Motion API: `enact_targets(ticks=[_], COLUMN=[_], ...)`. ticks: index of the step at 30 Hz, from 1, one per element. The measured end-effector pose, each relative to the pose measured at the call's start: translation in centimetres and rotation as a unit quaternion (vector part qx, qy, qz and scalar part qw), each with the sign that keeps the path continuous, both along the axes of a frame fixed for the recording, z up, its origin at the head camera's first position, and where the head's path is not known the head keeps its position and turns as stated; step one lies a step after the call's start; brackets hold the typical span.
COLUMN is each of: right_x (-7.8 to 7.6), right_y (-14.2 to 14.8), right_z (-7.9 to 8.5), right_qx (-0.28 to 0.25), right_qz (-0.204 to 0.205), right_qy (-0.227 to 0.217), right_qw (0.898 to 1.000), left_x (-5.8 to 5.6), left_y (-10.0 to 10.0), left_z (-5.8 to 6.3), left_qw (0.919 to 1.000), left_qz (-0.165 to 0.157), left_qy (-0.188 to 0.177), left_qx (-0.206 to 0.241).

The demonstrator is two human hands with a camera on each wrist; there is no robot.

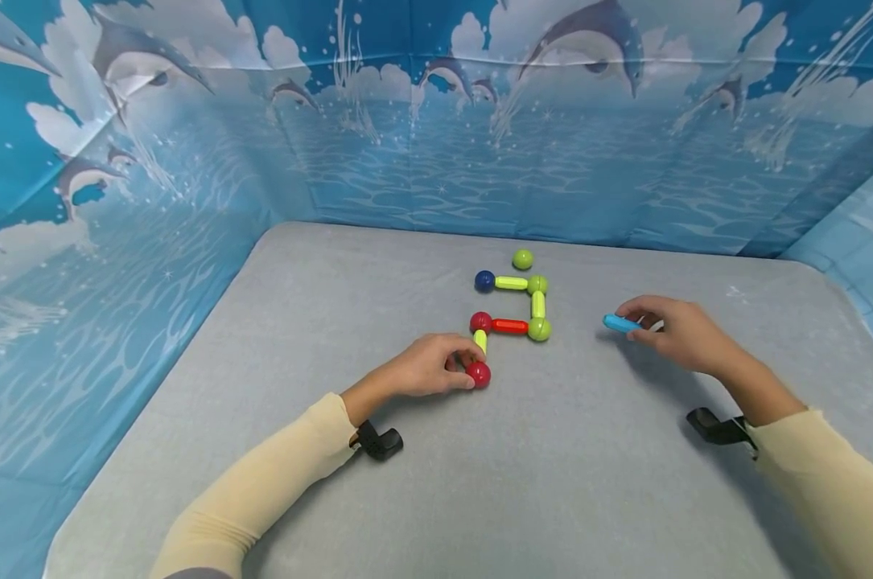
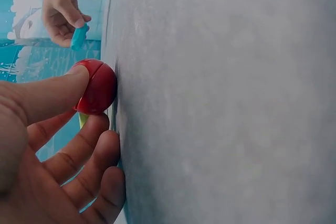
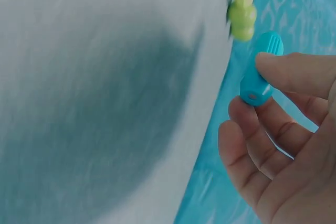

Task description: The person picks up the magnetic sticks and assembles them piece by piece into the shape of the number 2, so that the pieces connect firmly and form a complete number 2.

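Observation:
My left hand [image 1: 436,366] pinches a red ball [image 1: 478,375] at the near end of a chain of balls and rods. In the left wrist view, the thumb presses one side of that red ball [image 2: 97,86], close to the tabletop. A yellow-green rod [image 1: 480,342] runs from it to a second red ball [image 1: 482,322], then a red rod [image 1: 510,326] leads to a green ball [image 1: 539,329]. Off to the right, my right hand [image 1: 671,330] holds a light blue rod [image 1: 620,323] above the table between thumb and fingers, its near end exposed [image 3: 254,96].
Farther along the chain are another yellow-green rod [image 1: 538,305], a green ball [image 1: 537,285], one more yellow-green rod [image 1: 511,283] and a dark blue ball [image 1: 484,281]. A loose green ball [image 1: 523,259] lies behind. The grey table [image 1: 320,305] meets a dolphin-print curtain [image 1: 436,177].

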State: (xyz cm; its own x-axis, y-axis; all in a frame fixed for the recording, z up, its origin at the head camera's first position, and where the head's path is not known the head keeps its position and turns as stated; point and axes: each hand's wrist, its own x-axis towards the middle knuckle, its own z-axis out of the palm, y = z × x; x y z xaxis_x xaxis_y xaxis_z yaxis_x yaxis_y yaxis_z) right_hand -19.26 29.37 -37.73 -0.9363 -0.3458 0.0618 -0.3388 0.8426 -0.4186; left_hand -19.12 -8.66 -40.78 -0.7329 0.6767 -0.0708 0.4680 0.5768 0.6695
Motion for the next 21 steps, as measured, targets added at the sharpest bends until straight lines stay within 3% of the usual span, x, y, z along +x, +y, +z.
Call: enact_targets(ticks=[9,21], right_x=[1.2,3.4], right_y=[-2.5,-5.8], right_z=[0.4,0.2], right_qx=[-0.008,-0.019], right_qz=[0.043,0.099], right_qy=[0.005,0.001], right_qw=[0.999,0.995], left_x=[-0.1,0.2], left_y=[-0.1,-0.1], left_z=[-0.1,0.0], left_qw=[0.9992,0.9989], left_qz=[0.015,0.021], left_qy=[-0.032,-0.036], left_qx=[0.018,0.021])
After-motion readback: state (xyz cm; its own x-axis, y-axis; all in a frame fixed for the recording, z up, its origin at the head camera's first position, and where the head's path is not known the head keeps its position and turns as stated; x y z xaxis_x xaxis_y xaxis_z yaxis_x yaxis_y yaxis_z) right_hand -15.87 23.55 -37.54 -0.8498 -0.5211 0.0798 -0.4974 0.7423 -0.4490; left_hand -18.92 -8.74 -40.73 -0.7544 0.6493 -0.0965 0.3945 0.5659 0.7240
